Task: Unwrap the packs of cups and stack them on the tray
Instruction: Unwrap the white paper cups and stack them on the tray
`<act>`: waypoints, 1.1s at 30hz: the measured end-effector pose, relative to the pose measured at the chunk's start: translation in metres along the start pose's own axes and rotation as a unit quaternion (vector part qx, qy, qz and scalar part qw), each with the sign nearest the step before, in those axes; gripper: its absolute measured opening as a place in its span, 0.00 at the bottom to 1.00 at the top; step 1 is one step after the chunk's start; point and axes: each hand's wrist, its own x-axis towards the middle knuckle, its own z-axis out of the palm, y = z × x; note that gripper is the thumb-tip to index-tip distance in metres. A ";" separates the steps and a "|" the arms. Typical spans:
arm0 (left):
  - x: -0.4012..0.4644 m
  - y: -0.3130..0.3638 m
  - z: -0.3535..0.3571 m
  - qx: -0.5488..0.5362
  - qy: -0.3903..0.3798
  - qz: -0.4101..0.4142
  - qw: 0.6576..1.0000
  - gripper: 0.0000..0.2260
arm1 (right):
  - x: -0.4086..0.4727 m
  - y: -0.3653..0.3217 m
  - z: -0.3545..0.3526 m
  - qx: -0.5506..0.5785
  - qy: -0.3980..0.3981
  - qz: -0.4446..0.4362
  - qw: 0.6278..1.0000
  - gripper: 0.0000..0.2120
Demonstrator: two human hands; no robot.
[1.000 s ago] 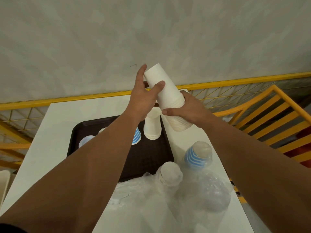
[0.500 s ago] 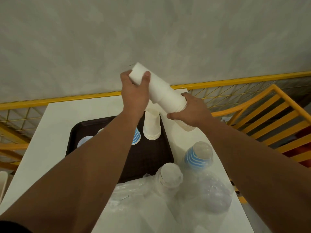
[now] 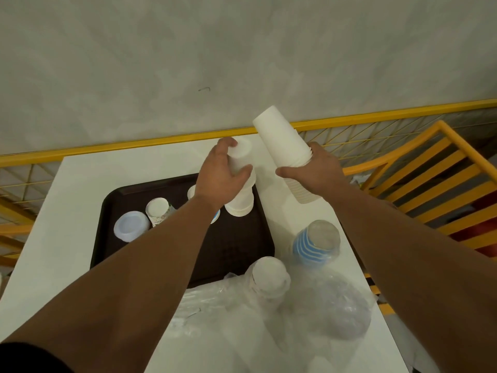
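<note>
Gripping white cups in both hands now. The left hand (image 3: 224, 175) is wrapped round the top of the white stack (image 3: 240, 203) standing upside down at the tray's far right corner, seemingly seating more cups on it. The right hand (image 3: 314, 172) clutches a second sleeve of nested cups (image 3: 285, 146), tilted, held above the table just right of the tray (image 3: 118, 200). Three more cups sit on the tray to the left, one half hidden by the forearm. Still wrapped: a blue-striped pack (image 3: 313, 244) and a white pack (image 3: 270, 277), standing in loose plastic (image 3: 317, 305) nearby. The risk, as I read it: that stack is tall and narrow, right by the tray's edge. A crooked push could topple it, and the tilted sleeve could shed cups from its lower end.
</note>
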 end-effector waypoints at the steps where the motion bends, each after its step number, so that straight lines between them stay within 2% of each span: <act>1: 0.000 -0.005 0.004 0.016 -0.018 -0.007 1.000 0.23 | 0.000 0.000 0.000 0.003 -0.002 -0.002 1.000 0.37; 7: -0.011 -0.036 0.017 0.108 -0.111 -0.051 0.987 0.21 | -0.002 -0.001 -0.001 0.022 -0.010 -0.010 1.000 0.37; 10: -0.009 -0.032 0.011 0.118 -0.072 -0.023 0.990 0.20 | -0.004 -0.004 -0.002 0.017 -0.017 -0.008 1.000 0.38; 13: 0.002 -0.001 -0.001 0.008 0.033 -0.041 0.999 0.21 | -0.006 -0.012 -0.002 0.021 -0.027 -0.014 0.999 0.38; 15: 0.012 0.023 -0.009 -0.135 0.025 -0.101 0.985 0.24 | -0.010 -0.020 -0.001 0.033 -0.045 -0.019 0.998 0.38; 18: 0.021 0.048 -0.014 -0.344 -0.032 -0.154 0.926 0.33 | -0.018 -0.032 0.000 0.050 -0.079 -0.037 0.995 0.36; 20: 0.022 0.055 -0.012 -0.410 -0.026 -0.179 0.894 0.31 | -0.023 -0.038 0.001 0.057 -0.094 -0.050 0.993 0.35; 22: 0.022 0.058 -0.009 -0.430 0.003 -0.207 0.879 0.29 | -0.027 -0.041 0.004 0.046 -0.091 -0.061 0.993 0.34; 25: 0.020 0.058 -0.007 -0.429 0.038 -0.240 0.870 0.31 | -0.031 -0.043 0.006 0.005 -0.072 -0.078 0.994 0.34; 30: 0.019 0.056 -0.004 -0.422 0.089 -0.250 0.867 0.22 | -0.031 -0.041 0.004 -0.048 -0.047 -0.105 0.992 0.34; 33: 0.027 0.055 -0.014 -0.421 0.117 -0.246 0.865 0.24 | -0.027 -0.032 0.000 -0.082 -0.043 -0.098 0.991 0.36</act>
